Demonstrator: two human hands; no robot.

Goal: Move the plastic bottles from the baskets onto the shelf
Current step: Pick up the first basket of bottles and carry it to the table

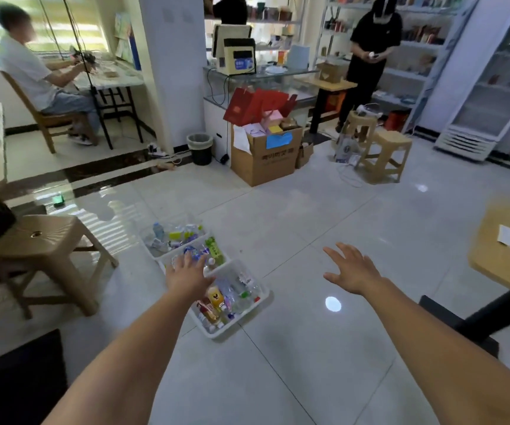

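Left hand (187,276) and right hand (352,271), both spread empty, over white plastic floor baskets (214,333) of clear plastic bottles (232,294): probably light, crushable, slippery, best gripped mid-body.

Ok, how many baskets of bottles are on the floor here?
3, in a diagonal row on the floor: far basket by the stool, middle basket under the left hand, near basket closest to the camera. None looks hidden.

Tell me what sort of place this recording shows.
Most likely a small shop, perhaps a mock one: a glass counter carries a till screen, stocked wall shelves stand beyond it, and a glass-door display fridge stands at the right.
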